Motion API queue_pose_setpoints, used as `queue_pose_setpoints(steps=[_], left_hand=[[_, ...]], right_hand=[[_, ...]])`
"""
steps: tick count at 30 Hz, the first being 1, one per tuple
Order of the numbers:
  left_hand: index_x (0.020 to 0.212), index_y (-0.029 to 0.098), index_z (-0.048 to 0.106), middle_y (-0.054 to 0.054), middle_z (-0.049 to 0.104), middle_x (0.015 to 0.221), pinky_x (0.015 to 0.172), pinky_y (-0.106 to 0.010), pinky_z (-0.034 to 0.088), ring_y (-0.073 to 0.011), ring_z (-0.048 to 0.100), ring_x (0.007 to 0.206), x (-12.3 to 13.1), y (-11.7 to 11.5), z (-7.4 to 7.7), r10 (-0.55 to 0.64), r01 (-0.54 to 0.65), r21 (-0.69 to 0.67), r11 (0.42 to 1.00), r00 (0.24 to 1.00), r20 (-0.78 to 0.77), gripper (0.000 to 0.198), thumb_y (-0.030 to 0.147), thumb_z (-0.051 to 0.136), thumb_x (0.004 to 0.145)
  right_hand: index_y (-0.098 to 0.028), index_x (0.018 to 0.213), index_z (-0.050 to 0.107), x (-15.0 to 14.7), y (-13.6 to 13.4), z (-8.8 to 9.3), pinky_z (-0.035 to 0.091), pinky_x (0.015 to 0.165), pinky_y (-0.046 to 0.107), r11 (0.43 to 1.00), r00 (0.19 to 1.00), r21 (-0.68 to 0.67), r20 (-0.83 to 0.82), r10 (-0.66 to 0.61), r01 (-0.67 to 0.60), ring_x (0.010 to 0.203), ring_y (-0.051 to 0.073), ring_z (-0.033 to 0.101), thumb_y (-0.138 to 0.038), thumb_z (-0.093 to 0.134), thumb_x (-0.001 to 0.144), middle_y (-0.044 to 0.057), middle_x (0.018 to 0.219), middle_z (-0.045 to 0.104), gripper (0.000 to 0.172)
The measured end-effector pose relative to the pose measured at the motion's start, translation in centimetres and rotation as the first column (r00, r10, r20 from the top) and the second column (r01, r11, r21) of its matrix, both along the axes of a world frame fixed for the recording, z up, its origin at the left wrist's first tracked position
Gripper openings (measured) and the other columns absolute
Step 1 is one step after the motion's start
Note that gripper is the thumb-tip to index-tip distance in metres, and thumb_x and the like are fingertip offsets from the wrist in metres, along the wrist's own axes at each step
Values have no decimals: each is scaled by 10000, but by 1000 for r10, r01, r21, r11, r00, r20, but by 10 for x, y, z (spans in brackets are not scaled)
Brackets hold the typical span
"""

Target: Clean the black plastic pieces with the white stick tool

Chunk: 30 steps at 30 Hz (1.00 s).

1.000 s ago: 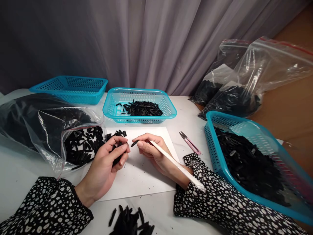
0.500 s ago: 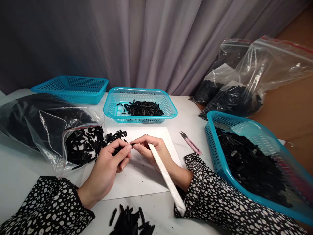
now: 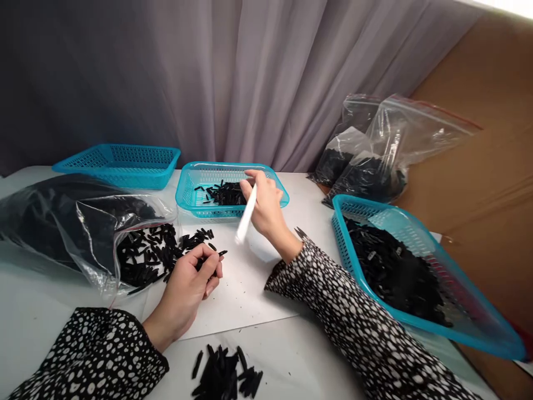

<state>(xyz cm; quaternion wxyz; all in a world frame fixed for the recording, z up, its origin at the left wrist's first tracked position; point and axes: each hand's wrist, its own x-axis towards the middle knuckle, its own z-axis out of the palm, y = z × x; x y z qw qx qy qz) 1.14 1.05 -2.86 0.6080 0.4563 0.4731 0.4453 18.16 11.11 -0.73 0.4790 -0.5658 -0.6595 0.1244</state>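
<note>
Small, slim black pieces are in my left hand (image 3: 187, 289), which is closed over the white paper; the tip of one black piece (image 3: 223, 253) sticks out past thumb and forefinger. My right hand (image 3: 266, 205) is over the right part of the middle blue basket (image 3: 194, 210), where a pile of black pieces (image 3: 227, 193) lies. A white wrapped stick (image 3: 246, 218) runs out of this hand, pointing down toward me, and its lower end is blurred. Whether the right fingers also hold a black piece cannot be seen.
An open plastic bag (image 3: 62, 211) at left spills black pieces (image 3: 154, 250) onto the paper (image 3: 245, 300). Another pile (image 3: 220, 375) lies at the near edge. Small scissors (image 3: 300, 232) are partly hidden by my right sleeve. A large blue basket (image 3: 339, 239) stands at right, zip bags (image 3: 366, 172) behind it.
My right hand has left my left hand and moved up and away to the middle basket, carrying the white stick. My left hand stays over the paper. The view has shifted slightly.
</note>
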Motion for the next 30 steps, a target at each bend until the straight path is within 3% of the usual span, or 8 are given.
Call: queue_pose_setpoints(steps=[2, 5, 9, 12, 15, 19, 24, 30], left_hand=[[680, 179, 536, 46, 572, 626, 447, -202, 207, -26, 328, 407, 0, 0, -1, 5, -5, 20, 1000, 1000, -7, 360, 456, 718, 821], [669, 189, 536, 43, 559, 592, 427, -203, 220, -45, 354, 410, 0, -1, -4, 7, -5, 54, 999, 1000, -29, 362, 459, 728, 815], [670, 195, 549, 46, 542, 573, 418, -200, 240, -60, 376, 424, 0, -1, -8, 7, -2, 84, 996, 998, -60, 344, 447, 722, 828], [668, 197, 545, 52, 538, 569, 427, -199, 258, -55, 370, 419, 0, -2, -9, -6, 15, 95, 995, 996, -90, 331, 424, 703, 849], [670, 202, 551, 60, 502, 543, 425, -202, 261, -64, 363, 420, 0, -3, -10, -15, 30, 113, 993, 991, -134, 318, 414, 678, 871], [674, 210, 569, 53, 496, 544, 414, -208, 254, -80, 373, 432, -1, -5, -11, -14, 32, 116, 993, 988, -156, 314, 432, 692, 857], [672, 209, 561, 53, 492, 556, 418, -207, 257, -77, 360, 437, -1, -6, -11, -25, 41, 103, 994, 988, -153, 315, 430, 684, 861], [668, 205, 544, 61, 467, 555, 412, -201, 253, -68, 346, 429, 2, -7, -8, -43, 61, 116, 991, 987, -154, 313, 418, 665, 863]], right_hand=[[-238, 1250, 630, -1, -28, -7, 397, 912, 459, 984, 983, 32, -53, 175, -174, 955, 267, 593, -393, 403, 1051, 69, 939, 677, 339], [-243, 1138, 718, -1, -77, -18, 474, 741, 358, 924, 923, 70, -62, 380, -376, 796, 199, 587, -310, 355, 1064, 50, 875, 625, 376], [-202, 1122, 697, 1, -111, -32, 512, 631, 301, 904, 906, 142, -78, 416, -403, 695, 160, 605, -179, 546, 971, 16, 779, 636, 215], [-205, 933, 663, 5, -113, -40, 544, 602, 281, 912, 908, 179, -140, 394, -368, 660, 146, 644, -167, 659, 912, 21, 783, 702, 44], [-206, 924, 649, 9, -112, -44, 593, 659, 306, 875, 877, 221, -127, 463, -430, 754, 177, 718, -207, 643, 944, 60, 851, 753, 21], [-195, 946, 653, 13, -113, -41, 605, 706, 327, 822, 843, 233, -21, 538, -519, 844, 196, 737, -200, 554, 993, 106, 968, 770, 110], [-202, 834, 633, 11, -113, -40, 587, 670, 331, 860, 900, 266, 95, 425, -435, 811, 200, 688, -176, 564, 975, 114, 941, 731, 159], [-197, 881, 612, 12, -110, -44, 592, 707, 337, 831, 876, 280, 105, 471, -481, 876, 203, 687, -176, 540, 995, 121, 998, 730, 136]])
